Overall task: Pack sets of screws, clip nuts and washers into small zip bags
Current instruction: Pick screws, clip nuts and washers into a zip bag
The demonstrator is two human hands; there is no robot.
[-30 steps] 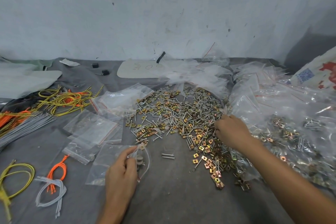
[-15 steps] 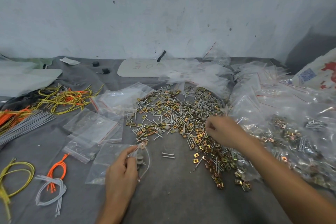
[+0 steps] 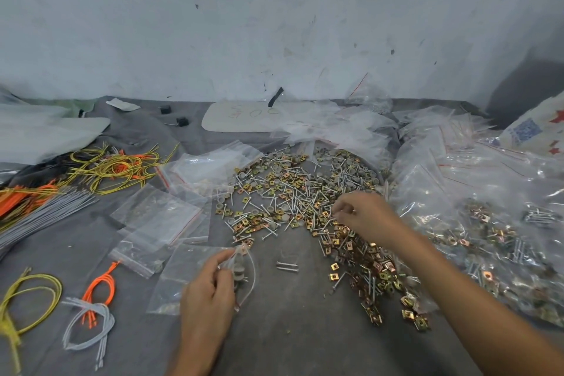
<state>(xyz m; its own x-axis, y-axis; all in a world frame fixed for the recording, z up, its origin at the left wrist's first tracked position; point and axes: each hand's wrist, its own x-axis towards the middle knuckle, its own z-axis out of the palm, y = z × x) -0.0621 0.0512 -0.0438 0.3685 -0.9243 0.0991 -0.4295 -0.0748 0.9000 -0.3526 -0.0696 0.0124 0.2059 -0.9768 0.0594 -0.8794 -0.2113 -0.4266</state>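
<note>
Your left hand (image 3: 210,287): pinches small zip bag (image 3: 245,275). Your right hand (image 3: 366,217): fingers curled over screw, clip-nut and washer pile (image 3: 283,192), beyond bag; hold unclear.

Behind the pile of screws (image 3: 305,192), near the wall, lies a white card (image 3: 232,120). It has faint hand-drawn marks that look like upside-down numbers, maybe a "0", but they are too pale to read. Far right of the pile, a white sack (image 3: 518,143) shows a blue square code (image 3: 525,131) and red stars (image 3: 558,116), with no words to read
</note>
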